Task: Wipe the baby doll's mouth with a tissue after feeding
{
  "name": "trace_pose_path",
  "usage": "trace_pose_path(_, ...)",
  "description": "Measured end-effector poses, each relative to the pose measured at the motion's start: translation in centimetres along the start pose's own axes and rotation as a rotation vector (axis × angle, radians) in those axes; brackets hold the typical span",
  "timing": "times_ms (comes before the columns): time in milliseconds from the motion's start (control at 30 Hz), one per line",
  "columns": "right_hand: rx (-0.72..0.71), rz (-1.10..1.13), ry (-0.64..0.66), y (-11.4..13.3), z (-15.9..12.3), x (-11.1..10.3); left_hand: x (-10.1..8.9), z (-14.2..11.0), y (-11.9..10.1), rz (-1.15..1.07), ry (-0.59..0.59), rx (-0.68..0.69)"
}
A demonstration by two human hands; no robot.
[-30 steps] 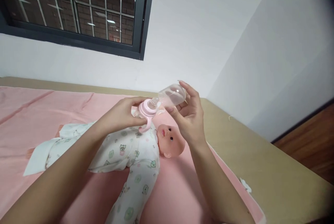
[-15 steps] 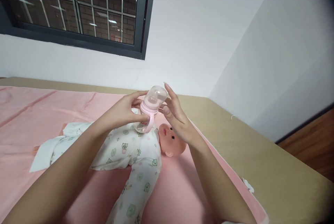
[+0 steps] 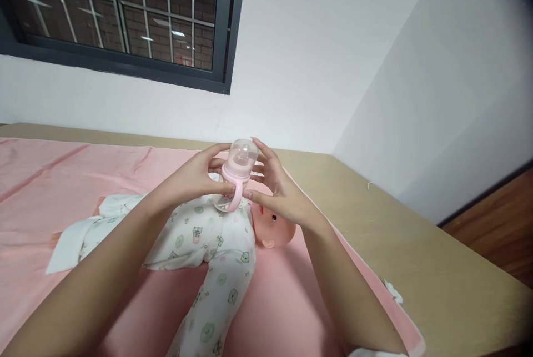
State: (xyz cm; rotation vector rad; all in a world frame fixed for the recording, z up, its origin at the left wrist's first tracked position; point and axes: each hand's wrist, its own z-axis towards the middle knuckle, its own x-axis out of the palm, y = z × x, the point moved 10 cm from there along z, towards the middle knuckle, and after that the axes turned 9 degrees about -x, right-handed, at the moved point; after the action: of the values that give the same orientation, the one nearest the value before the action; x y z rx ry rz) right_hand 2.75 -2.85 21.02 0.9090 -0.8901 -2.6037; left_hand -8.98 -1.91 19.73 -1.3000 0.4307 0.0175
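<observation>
bottle: baby bottle (image 3: 235,175), clear body, pink collar with loop handle, clear dome cap on top
bottle axis: long axis near upright, tipped a little; cap end up and slightly toward the wall, base down toward the doll's chest
bottle location: held in the air just above the doll (image 3: 200,251), over its upper chest, just beside the doll's head
handle: pink loop hangs off the collar on the near side, pointing down toward the doll
left hand: left hand (image 3: 195,178) curled around the collar and body from the doll's body side, fingers closed on the bottle
right hand: right hand (image 3: 278,193) against the bottle from the doll's head side; fingers up beside the cap, thumb at the collar, gripping the bottle
doll: lies on its back in a white romper with green bear print, head toward the bare mattress edge, partly hidden behind the right hand
blanket: pink blanket (image 3: 62,174) spread under the doll
bed: tan mattress (image 3: 437,273) shows bare beyond the doll's head
window: barred dark-framed window (image 3: 125,13) on the wall beyond the doll
</observation>
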Motion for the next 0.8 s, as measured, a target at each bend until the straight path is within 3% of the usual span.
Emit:
trace_pose_path(200, 0.043, -0.094, -0.055, -0.8, -0.4, 0.0, -0.3, -0.2, -0.5, 0.044, -0.058, 0.027)
trace_pose_path(467, 0.111, 0.084, -0.155, -2.2, -0.2, 1.3, 0.2, 0.2, -0.1, 0.076, -0.025, 0.037)
trace_pose_path(633, 0.107, 0.051, -0.202, -2.6, -0.2, 0.9, 0.6, 0.3, 0.1, 0.070, 0.048, 0.049)
trace_pose_path(800, 0.111, 0.011, -0.312, -3.5, -0.3, -1.0, -0.8, 0.3, 0.8, 0.095, 0.022, 0.016)
